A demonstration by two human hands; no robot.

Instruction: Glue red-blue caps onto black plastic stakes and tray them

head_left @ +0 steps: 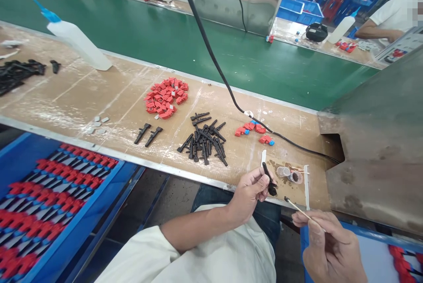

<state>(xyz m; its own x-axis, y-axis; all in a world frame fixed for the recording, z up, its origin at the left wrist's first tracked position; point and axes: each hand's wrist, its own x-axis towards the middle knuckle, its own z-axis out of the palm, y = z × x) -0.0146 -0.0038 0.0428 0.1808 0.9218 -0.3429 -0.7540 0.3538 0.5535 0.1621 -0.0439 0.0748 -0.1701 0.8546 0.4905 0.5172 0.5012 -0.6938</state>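
Observation:
My left hand is closed on a slim black plastic part, held near the bench's front edge. Between the fingertips of my right hand is a wooden cotton swab, its dark tip pointing at the black part but apart from it. Two small clear cups stand just beyond my hands on a stained cardboard piece, one with dark contents. Similar black parts lie in a loose pile to the left, with two more laid apart from it. Some red and blue pieces rest behind the cups.
A heap of small red pieces and a white squeeze bottle stand farther left. A black cable hangs across the bench. Blue crates of red-and-black assemblies flank me. Beyond the green conveyor, other people's hands work.

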